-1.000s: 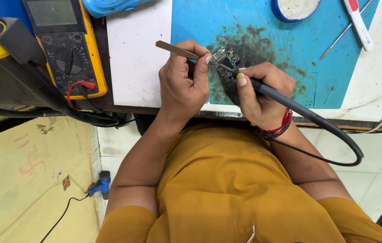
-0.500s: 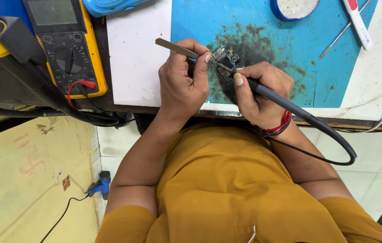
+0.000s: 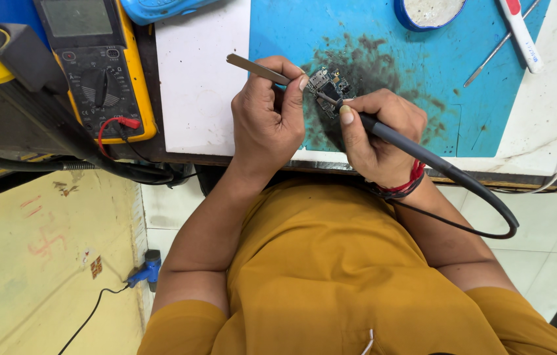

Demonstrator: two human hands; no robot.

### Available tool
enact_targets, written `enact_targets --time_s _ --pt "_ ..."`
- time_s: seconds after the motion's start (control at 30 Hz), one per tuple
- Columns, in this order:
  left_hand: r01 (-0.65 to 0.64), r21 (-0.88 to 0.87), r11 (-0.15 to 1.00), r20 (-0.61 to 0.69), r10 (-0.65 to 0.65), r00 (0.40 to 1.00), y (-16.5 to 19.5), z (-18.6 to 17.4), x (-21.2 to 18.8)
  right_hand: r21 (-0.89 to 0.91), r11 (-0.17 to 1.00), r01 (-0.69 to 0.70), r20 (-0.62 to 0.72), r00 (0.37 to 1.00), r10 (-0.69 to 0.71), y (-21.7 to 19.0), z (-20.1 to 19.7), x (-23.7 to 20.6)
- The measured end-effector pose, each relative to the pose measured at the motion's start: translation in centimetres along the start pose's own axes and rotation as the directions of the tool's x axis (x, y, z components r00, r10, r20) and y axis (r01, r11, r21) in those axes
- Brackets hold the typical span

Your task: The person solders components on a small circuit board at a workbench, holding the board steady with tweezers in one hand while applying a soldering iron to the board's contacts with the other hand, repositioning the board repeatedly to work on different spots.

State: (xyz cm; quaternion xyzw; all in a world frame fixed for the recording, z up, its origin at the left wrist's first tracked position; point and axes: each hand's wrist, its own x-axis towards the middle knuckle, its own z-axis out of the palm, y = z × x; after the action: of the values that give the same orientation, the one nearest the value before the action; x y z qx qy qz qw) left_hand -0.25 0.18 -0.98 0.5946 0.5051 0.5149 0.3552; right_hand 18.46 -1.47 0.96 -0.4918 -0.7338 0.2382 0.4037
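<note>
1. A yellow multimeter (image 3: 98, 72) is lying at the far left of the surface (image 3: 200, 85).
2. The left hand (image 3: 268, 115) is closing around metal tweezers (image 3: 255, 69), pinching them.
3. The small circuit board (image 3: 326, 82) is resting on the blue mat (image 3: 383, 39), soldering seemingly underway, unfinished.
4. The right hand (image 3: 380, 131) is gripping a soldering iron (image 3: 410, 144), tip touching the board.

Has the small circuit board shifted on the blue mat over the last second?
No. The small circuit board sits on the same dark scorched patch of the blue mat, between the tweezers and the soldering iron, as before.
</note>
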Motion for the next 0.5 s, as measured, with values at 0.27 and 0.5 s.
enact_targets --time_s 0.27,0.5 --pt "0.000 0.007 1.000 -0.006 0.000 1.000 0.04 0.01 0.02 0.012 1.000 0.005 -0.009 1.000 -0.005 -0.04 -0.03 0.03" --pt "0.006 -0.006 1.000 0.001 -0.006 1.000 -0.05 0.07 0.07 0.012 1.000 0.012 -0.010 1.000 -0.012 0.15 0.10 0.02"
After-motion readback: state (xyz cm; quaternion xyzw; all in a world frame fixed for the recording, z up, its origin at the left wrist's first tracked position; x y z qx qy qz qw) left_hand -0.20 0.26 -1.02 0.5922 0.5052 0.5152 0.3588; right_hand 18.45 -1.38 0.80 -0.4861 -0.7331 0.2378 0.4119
